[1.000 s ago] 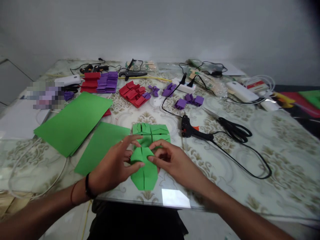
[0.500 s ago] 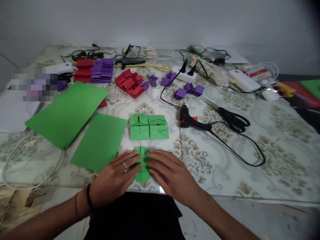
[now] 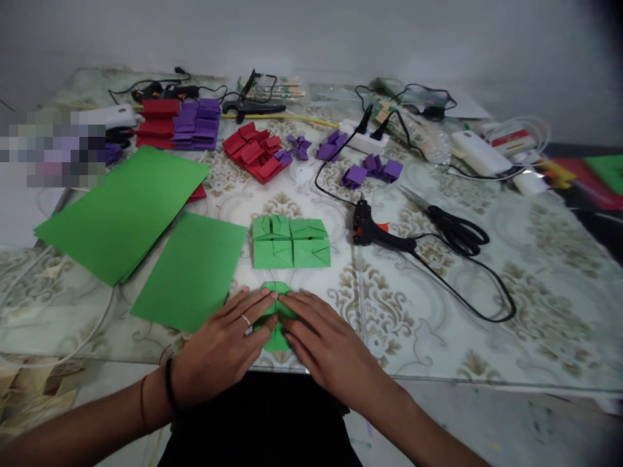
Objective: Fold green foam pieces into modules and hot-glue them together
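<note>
Close to the table's front edge lies a small folded green paper, partly covered by my fingers. My left hand, with a ring on one finger, grips its left side. From the right, my right hand holds the other side, and the fingertips of both hands nearly meet over the middle crease. Just beyond sits a block of joined green folded pieces. To the left are a single green sheet and a stack of larger green sheets.
A black glue gun with a looping cord and black scissors lie to the right. Farther back are red folded pieces, purple folded pieces, a white power strip and a white box-like device.
My fingertips have drawn closer together over the folded green paper, the right hand shifting slightly left. The view has tilted a little; the other things stay in place.
</note>
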